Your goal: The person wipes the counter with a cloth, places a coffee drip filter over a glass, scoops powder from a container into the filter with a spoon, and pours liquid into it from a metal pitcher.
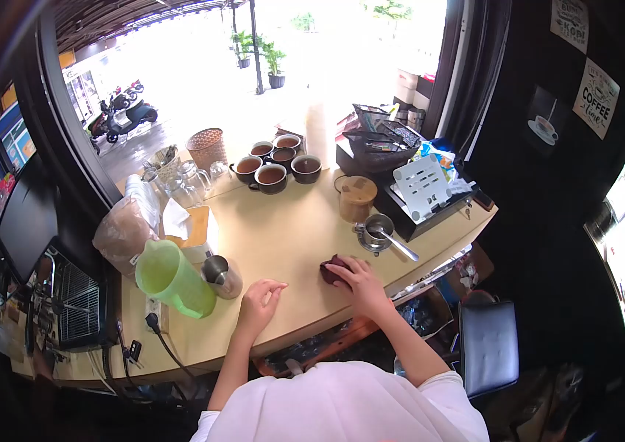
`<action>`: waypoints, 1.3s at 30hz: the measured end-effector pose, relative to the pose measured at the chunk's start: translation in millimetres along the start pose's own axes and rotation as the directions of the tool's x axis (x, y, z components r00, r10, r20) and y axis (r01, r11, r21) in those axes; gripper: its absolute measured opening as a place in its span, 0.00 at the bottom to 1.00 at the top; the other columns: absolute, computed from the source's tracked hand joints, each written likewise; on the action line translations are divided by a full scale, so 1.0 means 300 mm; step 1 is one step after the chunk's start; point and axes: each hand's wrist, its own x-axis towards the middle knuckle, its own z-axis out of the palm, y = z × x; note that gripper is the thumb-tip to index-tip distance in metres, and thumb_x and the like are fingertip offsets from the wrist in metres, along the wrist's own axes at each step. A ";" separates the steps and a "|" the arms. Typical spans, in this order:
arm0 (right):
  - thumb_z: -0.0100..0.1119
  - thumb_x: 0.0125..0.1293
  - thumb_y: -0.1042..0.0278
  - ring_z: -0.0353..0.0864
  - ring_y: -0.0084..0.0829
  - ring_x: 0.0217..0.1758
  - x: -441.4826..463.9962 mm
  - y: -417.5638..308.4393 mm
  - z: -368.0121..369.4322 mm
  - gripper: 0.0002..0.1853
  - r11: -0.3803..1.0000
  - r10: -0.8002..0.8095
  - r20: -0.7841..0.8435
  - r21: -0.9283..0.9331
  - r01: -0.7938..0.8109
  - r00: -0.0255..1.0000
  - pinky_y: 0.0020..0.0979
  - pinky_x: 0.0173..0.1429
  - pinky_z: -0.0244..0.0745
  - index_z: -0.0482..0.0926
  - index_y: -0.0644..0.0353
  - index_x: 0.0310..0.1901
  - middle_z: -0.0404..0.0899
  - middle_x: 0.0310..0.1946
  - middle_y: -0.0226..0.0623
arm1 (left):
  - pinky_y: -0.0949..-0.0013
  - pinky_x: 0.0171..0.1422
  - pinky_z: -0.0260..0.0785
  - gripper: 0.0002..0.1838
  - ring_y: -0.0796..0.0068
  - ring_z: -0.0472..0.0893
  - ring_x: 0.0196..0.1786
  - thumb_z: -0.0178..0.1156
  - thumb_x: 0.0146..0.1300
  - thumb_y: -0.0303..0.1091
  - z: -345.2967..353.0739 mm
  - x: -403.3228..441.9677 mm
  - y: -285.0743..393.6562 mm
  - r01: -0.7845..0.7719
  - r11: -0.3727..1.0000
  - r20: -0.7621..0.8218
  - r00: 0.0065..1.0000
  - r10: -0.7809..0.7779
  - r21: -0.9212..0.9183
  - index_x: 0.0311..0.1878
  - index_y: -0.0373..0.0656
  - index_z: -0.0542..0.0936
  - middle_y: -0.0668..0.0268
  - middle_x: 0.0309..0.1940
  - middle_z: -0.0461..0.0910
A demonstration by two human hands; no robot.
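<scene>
My right hand [357, 281] presses on a crumpled dark maroon cloth [335, 269] on the light wooden counter [294, 239], its fingers wrapped over the cloth. To the left, my left hand [259, 302] rests by the counter's front edge with thumb and fingers bent toward each other; whether anything tiny is between them is hidden. A steel pitcher [222, 277] stands left of that hand, beside a green plastic jug [172, 280]. Beyond the cloth, a metal cup [379, 227] with a spoon in it stands near a wooden-lidded jar [357, 197].
Several dark cups of brown liquid [270, 177] stand at the counter's back, right of a wicker basket [207, 147] and glass mugs [188, 179]. A white stand [421, 188] and a black bin [378, 151] occupy the right end. A black chair [488, 345] is below right.
</scene>
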 end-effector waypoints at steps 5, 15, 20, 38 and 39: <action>0.63 0.58 0.65 0.67 0.43 0.65 0.049 -0.043 -0.011 0.23 0.975 0.086 -0.013 -0.204 -0.087 0.996 0.56 0.69 0.58 0.76 0.47 0.58 0.69 0.62 0.40 | 0.71 0.41 0.69 0.06 0.72 0.79 0.38 0.59 0.64 0.26 0.000 -0.012 -0.033 0.033 0.999 -0.077 0.996 -0.035 -0.026 0.41 0.42 0.84 0.63 0.37 0.82; 0.59 0.64 0.66 0.78 0.41 0.54 0.363 -0.173 0.037 0.13 0.954 -0.121 0.085 0.287 0.092 0.989 0.38 0.58 0.73 0.81 0.54 0.50 0.80 0.50 0.42 | 0.68 0.49 0.73 0.08 0.69 0.80 0.45 0.57 0.66 0.30 0.000 0.025 -0.063 0.137 0.986 -0.030 0.990 -0.140 -0.095 0.46 0.44 0.83 0.62 0.43 0.81; 0.55 0.66 0.63 0.80 0.44 0.50 0.609 -0.205 0.106 0.12 0.940 -0.128 0.231 0.339 0.044 0.964 0.39 0.55 0.75 0.83 0.57 0.45 0.82 0.46 0.43 | 0.68 0.50 0.73 0.10 0.70 0.81 0.48 0.55 0.68 0.28 0.036 0.174 -0.123 0.066 0.994 -0.068 0.995 -0.072 -0.087 0.48 0.43 0.82 0.63 0.46 0.80; 0.59 0.59 0.69 0.66 0.50 0.68 1.312 -0.247 0.565 0.34 0.964 -0.266 0.243 0.085 0.253 0.933 0.43 0.68 0.68 0.62 0.56 0.69 0.58 0.70 0.46 | 0.70 0.47 0.72 0.10 0.72 0.81 0.44 0.54 0.65 0.26 0.097 0.289 -0.303 0.123 0.972 -0.330 0.926 -0.185 -0.200 0.46 0.44 0.82 0.64 0.41 0.82; 0.60 0.59 0.68 0.65 0.49 0.70 1.344 -0.252 0.588 0.36 0.962 -0.274 0.236 0.047 0.271 0.932 0.43 0.69 0.68 0.60 0.55 0.70 0.56 0.71 0.46 | 0.70 0.46 0.72 0.10 0.73 0.81 0.42 0.54 0.65 0.26 0.094 0.290 -0.293 0.141 0.970 -0.323 0.925 -0.200 -0.199 0.45 0.45 0.82 0.64 0.41 0.82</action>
